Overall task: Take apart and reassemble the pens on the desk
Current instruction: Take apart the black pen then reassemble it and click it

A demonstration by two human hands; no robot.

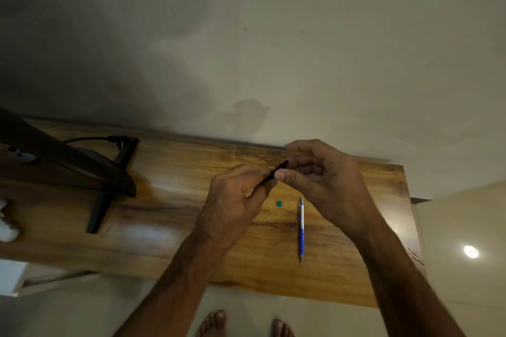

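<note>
Both hands meet above the wooden desk (169,216) on a thin black pen (277,172), which is held tilted in the air with its far end raised toward the wall (273,49). The left hand (235,200) has its fingers curled round the pen's lower part, and the right hand (325,180) pinches the upper end between thumb and curled fingers. Any print on the barrel is too small to read. On the desk below the right wrist lies a blue and silver pen (301,230), tip toward the near edge (its clip and grip show, but no lettering can be made out). A small green piece (279,203) lies just to its left, apart from it. At the left stands a dark screen (68,167) on a stand leg (100,210), with a plug (116,140) behind it. Bare feet (216,323) show below the desk edge.
</note>
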